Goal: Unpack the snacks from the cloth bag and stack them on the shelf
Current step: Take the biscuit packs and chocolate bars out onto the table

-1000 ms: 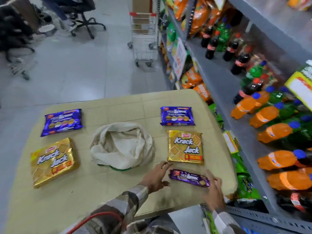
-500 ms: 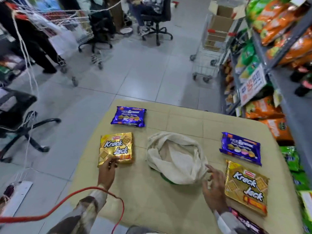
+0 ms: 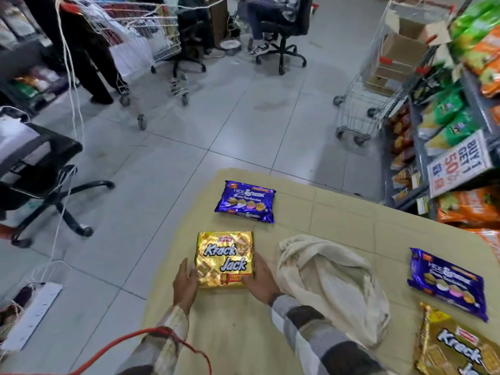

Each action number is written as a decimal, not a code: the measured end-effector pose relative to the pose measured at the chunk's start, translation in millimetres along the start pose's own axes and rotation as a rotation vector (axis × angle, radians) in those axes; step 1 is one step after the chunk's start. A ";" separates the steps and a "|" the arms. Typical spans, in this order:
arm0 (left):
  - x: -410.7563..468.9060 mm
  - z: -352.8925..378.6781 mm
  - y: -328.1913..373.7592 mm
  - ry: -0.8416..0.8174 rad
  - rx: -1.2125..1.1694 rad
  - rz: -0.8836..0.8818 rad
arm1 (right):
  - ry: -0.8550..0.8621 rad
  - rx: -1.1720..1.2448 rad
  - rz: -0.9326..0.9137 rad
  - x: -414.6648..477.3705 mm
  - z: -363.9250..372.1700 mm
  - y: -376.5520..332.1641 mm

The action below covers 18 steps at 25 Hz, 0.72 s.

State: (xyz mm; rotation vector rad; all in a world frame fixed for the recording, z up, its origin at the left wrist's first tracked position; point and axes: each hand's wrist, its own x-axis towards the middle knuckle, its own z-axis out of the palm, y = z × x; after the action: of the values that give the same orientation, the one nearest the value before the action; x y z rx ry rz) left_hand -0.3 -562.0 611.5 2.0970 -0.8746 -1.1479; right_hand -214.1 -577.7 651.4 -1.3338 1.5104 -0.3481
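A gold Krack Jack pack (image 3: 225, 255) lies flat near the left edge of the beige table (image 3: 338, 209). My left hand (image 3: 185, 284) grips its lower left corner and my right hand (image 3: 261, 280) grips its lower right side. The cream cloth bag (image 3: 332, 282) lies crumpled just right of my right hand. A purple Hide & Seek pack (image 3: 246, 202) sits beyond the gold pack. A second purple pack (image 3: 447, 282) and a second gold Krack Jack pack (image 3: 457, 347) lie at the table's right. The shelf (image 3: 460, 125) with snack bags stands far right.
A shopping cart (image 3: 378, 85) holding cardboard boxes stands by the shelf. Another cart (image 3: 151, 50) and office chairs (image 3: 40, 169) stand on the tiled floor to the left and behind. A person sits on a far chair. A red cable (image 3: 151, 345) runs over my left sleeve.
The view has swung left. My right hand has moved from the cloth bag across to the left gold Krack Jack pack, and now both hands hold that pack.
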 end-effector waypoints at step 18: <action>-2.9 47.6 48.6 -0.102 -0.179 -0.042 | 0.202 0.518 0.091 -3.6 -54.4 7.7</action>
State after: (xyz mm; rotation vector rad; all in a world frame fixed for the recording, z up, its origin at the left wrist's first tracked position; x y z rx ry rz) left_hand -55.8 -598.1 627.5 1.9340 -0.7464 -1.3148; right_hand -263.5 -593.6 669.8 -0.8362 1.5043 -0.7756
